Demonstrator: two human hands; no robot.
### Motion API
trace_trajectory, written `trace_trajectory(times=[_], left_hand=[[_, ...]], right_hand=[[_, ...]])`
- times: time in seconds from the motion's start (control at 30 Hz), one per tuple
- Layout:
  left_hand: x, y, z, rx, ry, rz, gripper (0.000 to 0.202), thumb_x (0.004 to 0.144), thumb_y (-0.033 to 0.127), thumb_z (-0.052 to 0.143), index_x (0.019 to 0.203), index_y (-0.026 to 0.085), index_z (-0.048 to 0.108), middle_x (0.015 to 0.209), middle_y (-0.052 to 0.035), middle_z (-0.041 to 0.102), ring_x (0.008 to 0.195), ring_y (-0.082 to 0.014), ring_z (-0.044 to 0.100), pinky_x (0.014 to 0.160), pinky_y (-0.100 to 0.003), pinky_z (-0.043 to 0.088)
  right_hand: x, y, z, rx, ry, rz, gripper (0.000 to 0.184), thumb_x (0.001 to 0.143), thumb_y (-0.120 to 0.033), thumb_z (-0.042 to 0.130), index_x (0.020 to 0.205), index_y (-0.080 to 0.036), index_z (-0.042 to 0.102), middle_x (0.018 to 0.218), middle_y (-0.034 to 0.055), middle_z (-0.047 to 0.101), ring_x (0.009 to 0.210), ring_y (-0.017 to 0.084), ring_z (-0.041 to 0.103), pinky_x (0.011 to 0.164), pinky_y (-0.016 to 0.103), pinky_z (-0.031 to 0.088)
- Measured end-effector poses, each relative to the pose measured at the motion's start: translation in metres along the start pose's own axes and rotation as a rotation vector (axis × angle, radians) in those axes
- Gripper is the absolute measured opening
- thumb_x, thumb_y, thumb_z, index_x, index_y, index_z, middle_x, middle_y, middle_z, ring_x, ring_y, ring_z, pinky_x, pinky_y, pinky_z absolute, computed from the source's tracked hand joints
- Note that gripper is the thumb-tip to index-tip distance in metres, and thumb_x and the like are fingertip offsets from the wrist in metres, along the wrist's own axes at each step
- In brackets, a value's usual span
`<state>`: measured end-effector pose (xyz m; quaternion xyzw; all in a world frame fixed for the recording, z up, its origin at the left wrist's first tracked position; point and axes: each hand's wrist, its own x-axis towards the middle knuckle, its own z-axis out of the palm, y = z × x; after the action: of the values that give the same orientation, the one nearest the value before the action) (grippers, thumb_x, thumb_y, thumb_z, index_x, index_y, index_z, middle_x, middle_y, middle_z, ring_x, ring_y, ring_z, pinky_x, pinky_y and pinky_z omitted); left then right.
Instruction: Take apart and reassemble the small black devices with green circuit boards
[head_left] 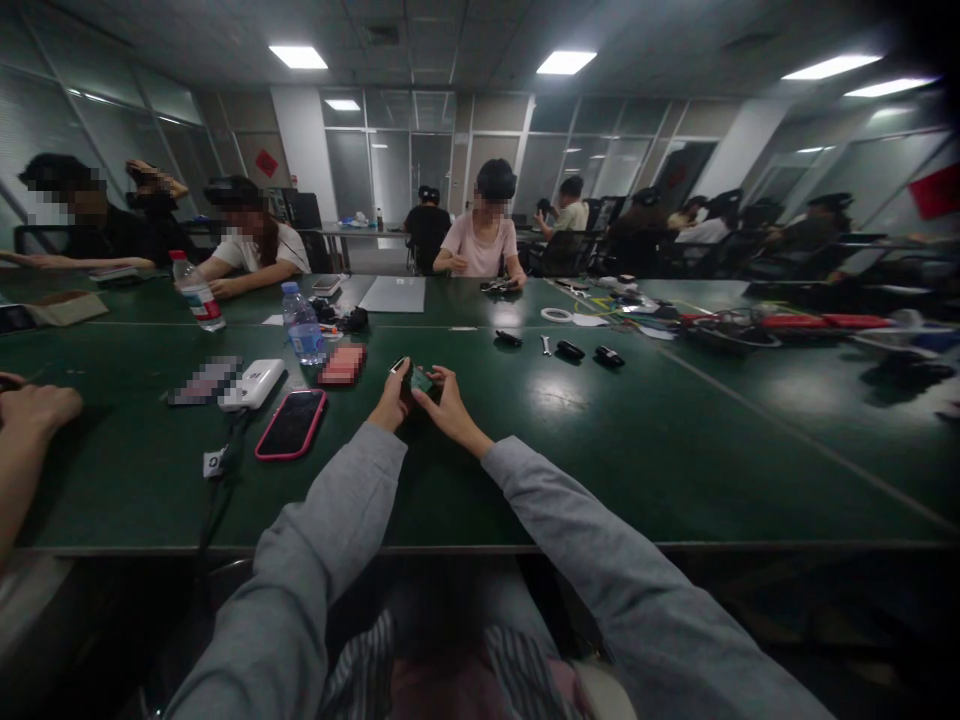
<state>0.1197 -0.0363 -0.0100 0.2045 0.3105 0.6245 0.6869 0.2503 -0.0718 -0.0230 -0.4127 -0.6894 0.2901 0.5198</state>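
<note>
Both my arms in grey sleeves reach out over the dark green table (600,450). My left hand (391,400) and my right hand (448,400) meet above the tabletop, fingers pinched together round a small green board-like part (420,380). A small dark piece with a pale tip (397,365) sticks up from my left fingers. What exactly the part is stays too small to make out.
A phone in a pink case (291,423), a white power bank (253,384), a water bottle (303,324) and a pink box (342,365) lie left of my hands. Small dark tools (570,349) lie beyond. Another person's hand (37,410) rests at the left edge. Several people sit across.
</note>
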Motion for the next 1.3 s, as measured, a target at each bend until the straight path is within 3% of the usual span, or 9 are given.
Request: trace_trajectory(times=[0.07,0.17,0.23,0.33,0.5,0.67,0.9,1.13,1.3], left_hand=[[-0.004,0.005,0.002,-0.01,-0.041,-0.052,0.026,0.09,0.038,0.064,0.093,0.012,0.066,0.074,-0.0061,0.07,0.067,-0.0164,0.069,0.067,-0.028,0.056],[-0.01,0.01,0.005,0.028,-0.075,-0.069,0.029,0.09,0.04,0.064,0.095,0.012,0.069,0.078,-0.007,0.072,0.069,-0.0173,0.07,0.068,-0.029,0.058],[-0.013,0.011,0.007,0.068,-0.108,-0.09,0.032,0.09,0.042,0.064,0.096,0.012,0.071,0.08,-0.0078,0.073,0.071,-0.0181,0.071,0.07,-0.03,0.058],[-0.016,0.012,0.009,0.074,-0.182,-0.125,0.032,0.091,0.04,0.061,0.101,0.012,0.073,0.087,-0.0096,0.075,0.078,-0.0194,0.072,0.075,-0.031,0.059],[-0.017,0.011,0.01,0.133,-0.205,-0.156,0.042,0.094,0.045,0.054,0.105,0.008,0.072,0.089,-0.0128,0.075,0.077,-0.0201,0.072,0.073,-0.03,0.057],[-0.014,0.005,0.007,0.212,-0.214,-0.17,0.055,0.091,0.061,0.053,0.104,0.011,0.073,0.087,-0.0131,0.074,0.078,-0.0222,0.072,0.072,-0.032,0.057],[-0.015,-0.005,0.011,0.268,-0.117,-0.041,0.059,0.089,0.065,0.055,0.105,0.011,0.071,0.088,-0.0139,0.074,0.083,-0.0219,0.072,0.078,-0.03,0.057],[-0.019,0.0,0.01,0.163,-0.072,-0.082,0.072,0.084,0.076,0.048,0.103,0.011,0.071,0.083,-0.0144,0.072,0.08,-0.0231,0.072,0.072,-0.031,0.058],[-0.018,0.003,0.009,0.168,-0.043,-0.072,0.072,0.085,0.077,0.046,0.102,0.012,0.072,0.084,-0.0134,0.073,0.08,-0.0232,0.072,0.071,-0.031,0.058]], right_hand=[[0.003,0.0,-0.002,0.257,-0.018,0.243,0.061,0.087,-0.057,0.063,0.13,-0.021,0.041,0.116,0.0093,0.057,0.106,0.02,0.061,0.096,0.04,0.053],[0.005,-0.007,-0.006,0.639,-0.176,0.518,0.047,0.092,-0.061,0.053,0.121,-0.025,0.044,0.106,0.0043,0.061,0.091,0.017,0.065,0.078,0.035,0.059],[0.004,-0.014,-0.008,0.808,-0.232,0.596,0.039,0.093,-0.056,0.056,0.116,-0.026,0.047,0.106,0.003,0.062,0.089,0.016,0.065,0.073,0.034,0.06],[0.003,-0.021,-0.011,0.91,-0.198,0.634,0.036,0.087,-0.044,0.068,0.112,-0.027,0.048,0.108,0.0009,0.062,0.088,0.016,0.065,0.068,0.031,0.061],[0.004,-0.018,-0.007,0.834,-0.148,0.55,0.053,0.078,-0.042,0.075,0.117,-0.029,0.042,0.109,0.0,0.059,0.09,0.016,0.064,0.068,0.033,0.061],[0.001,-0.008,-0.002,0.47,0.021,0.272,0.061,0.075,-0.042,0.077,0.119,-0.026,0.038,0.097,-0.0009,0.056,0.093,0.015,0.059,0.084,0.031,0.054],[0.002,0.0,-0.001,0.226,-0.006,0.042,0.057,0.078,-0.045,0.071,0.121,-0.024,0.041,0.112,0.0044,0.054,0.089,0.014,0.054,0.088,0.033,0.049],[0.003,0.002,-0.005,0.006,-0.005,-0.041,0.046,0.086,-0.045,0.064,0.125,-0.025,0.052,0.115,0.0062,0.056,0.102,0.019,0.055,0.1,0.038,0.045],[0.004,-0.004,-0.008,-0.032,-0.004,-0.053,0.046,0.089,-0.043,0.061,0.13,-0.024,0.054,0.12,0.0081,0.055,0.11,0.021,0.054,0.107,0.039,0.042]])
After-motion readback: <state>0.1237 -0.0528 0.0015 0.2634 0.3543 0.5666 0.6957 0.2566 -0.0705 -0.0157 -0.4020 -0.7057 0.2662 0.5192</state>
